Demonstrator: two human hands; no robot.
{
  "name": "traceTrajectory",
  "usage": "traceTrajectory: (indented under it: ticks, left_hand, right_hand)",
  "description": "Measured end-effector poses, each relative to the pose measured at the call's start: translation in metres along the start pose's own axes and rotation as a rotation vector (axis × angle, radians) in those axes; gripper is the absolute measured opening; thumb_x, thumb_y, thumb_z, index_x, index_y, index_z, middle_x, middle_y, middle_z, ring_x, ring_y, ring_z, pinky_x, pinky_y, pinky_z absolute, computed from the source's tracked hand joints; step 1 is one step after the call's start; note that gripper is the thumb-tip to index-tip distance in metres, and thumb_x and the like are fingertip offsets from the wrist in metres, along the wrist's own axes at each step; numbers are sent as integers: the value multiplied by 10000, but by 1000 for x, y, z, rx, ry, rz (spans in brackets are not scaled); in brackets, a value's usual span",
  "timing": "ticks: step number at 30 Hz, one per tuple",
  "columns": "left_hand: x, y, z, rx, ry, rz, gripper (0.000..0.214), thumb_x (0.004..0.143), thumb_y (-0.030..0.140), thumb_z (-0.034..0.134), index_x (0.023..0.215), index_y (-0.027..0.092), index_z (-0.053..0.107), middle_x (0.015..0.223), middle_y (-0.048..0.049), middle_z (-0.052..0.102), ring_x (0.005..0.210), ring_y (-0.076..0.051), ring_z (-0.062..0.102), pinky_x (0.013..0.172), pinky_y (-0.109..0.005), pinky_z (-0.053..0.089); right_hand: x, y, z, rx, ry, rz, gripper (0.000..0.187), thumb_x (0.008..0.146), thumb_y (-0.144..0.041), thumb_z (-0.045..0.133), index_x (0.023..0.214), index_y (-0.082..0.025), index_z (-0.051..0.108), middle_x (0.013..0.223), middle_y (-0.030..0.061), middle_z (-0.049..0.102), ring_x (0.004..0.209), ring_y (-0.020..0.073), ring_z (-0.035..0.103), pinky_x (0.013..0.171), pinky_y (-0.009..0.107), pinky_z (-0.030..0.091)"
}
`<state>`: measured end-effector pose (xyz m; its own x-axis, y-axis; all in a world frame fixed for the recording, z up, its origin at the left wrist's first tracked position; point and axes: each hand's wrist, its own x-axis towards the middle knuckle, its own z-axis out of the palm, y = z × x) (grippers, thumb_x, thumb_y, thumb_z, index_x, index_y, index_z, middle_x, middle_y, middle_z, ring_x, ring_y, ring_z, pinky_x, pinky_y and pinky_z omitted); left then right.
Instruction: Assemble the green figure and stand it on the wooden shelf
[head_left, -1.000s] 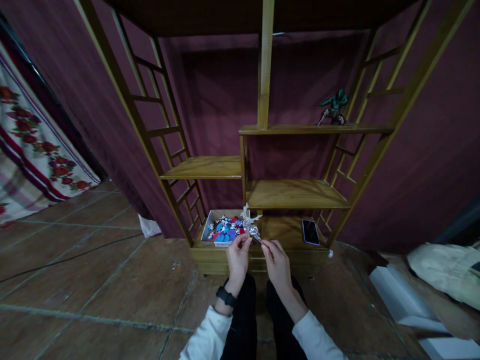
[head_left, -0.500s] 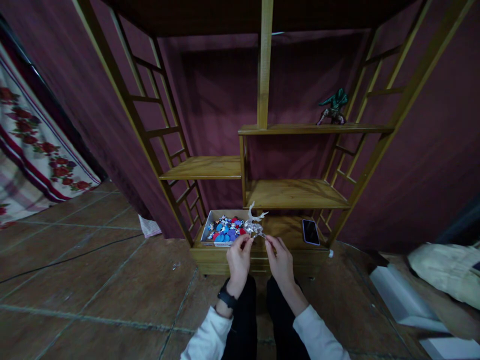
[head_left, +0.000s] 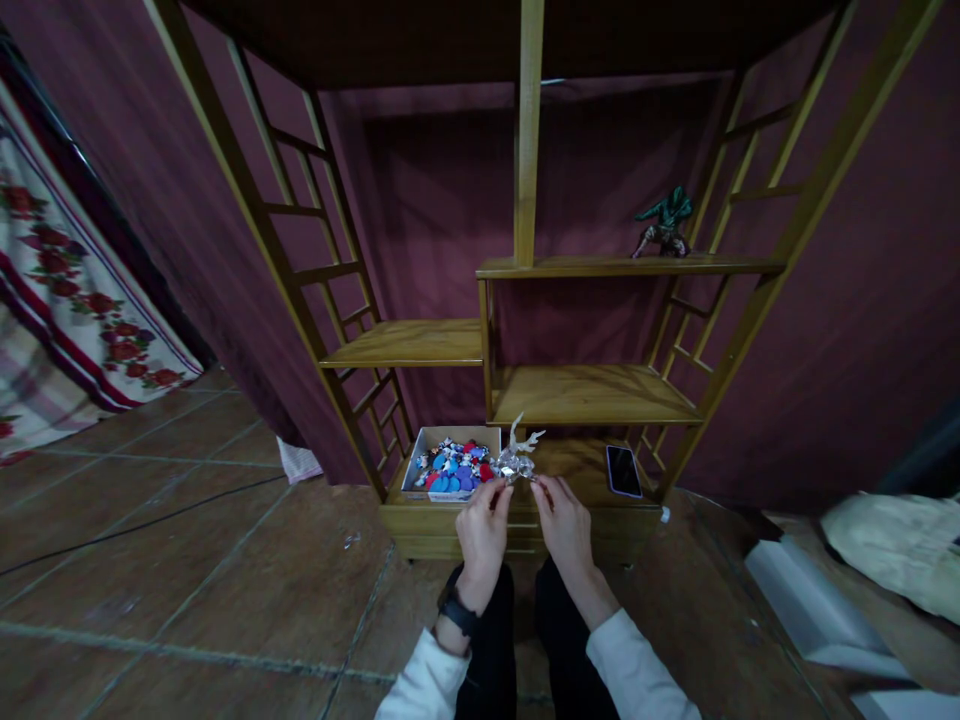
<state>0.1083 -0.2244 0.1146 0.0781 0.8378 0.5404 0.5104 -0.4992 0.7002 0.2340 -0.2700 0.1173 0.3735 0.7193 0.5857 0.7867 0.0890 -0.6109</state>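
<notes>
A clear, glassy deer figurine (head_left: pixel 516 462) with tall branching antlers is held up between both hands, just in front of the lowest shelf. My left hand (head_left: pixel 482 525), with a dark watch on the wrist, pinches its left underside between thumb and fingers. Its right underside is pinched by my right hand (head_left: pixel 562 520). The fingertips cover the figurine's lower parts. Behind my left hand stands an open white box (head_left: pixel 415 470) full of small red, blue, purple and black-and-white pieces.
A wooden shelf unit (head_left: pixel 405 342) stands against a maroon curtain. A phone (head_left: pixel 623 470) lies on its lowest board, at the right. Higher up crouches a green-clad figure (head_left: pixel 666 222). White boxes (head_left: pixel 821 605) and a pale bag (head_left: pixel 892 545) sit on the floor to the right.
The deer figurine has turned slightly between my fingers, its antlers now pointing more to the right. The whole view has shifted a little downward in the picture.
</notes>
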Motion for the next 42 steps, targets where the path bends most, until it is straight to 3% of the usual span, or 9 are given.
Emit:
traceTrajectory:
  ticks: [13,23,35,42]
  left_hand:
    - [2,15,-5,148,-8,161,212,865,318,490,977,211,635,918,-48,692,784,-168,647,691,-252,456]
    - [-1,13,-2,203,-5,228,215,877,303,477,997,199,622,926,-48,687,803,-150,644,706,-241,468]
    - [2,-1,-3,167,0,104,217,881,319,464,972,199,621,932,-41,687,801,-148,642,714,-241,459]
    - [-7,-27,11,176,-79,60,208,880,307,465,974,203,619,938,-37,693,820,-148,647,723,-237,464]
  right_hand:
    - [13,10,5,195,11,42,295,900,-373,399,963,-191,623,914,81,664,803,192,625,714,287,479]
    - [14,14,8,242,-3,74,278,890,-350,414,953,-192,633,890,80,654,777,191,619,706,293,478]
    - [2,13,12,310,-64,43,216,879,-282,424,959,-224,616,946,63,639,850,191,613,726,284,492]
    - [-10,30,26,217,-124,37,204,883,-266,415,937,-230,609,913,49,641,798,182,620,729,284,484]
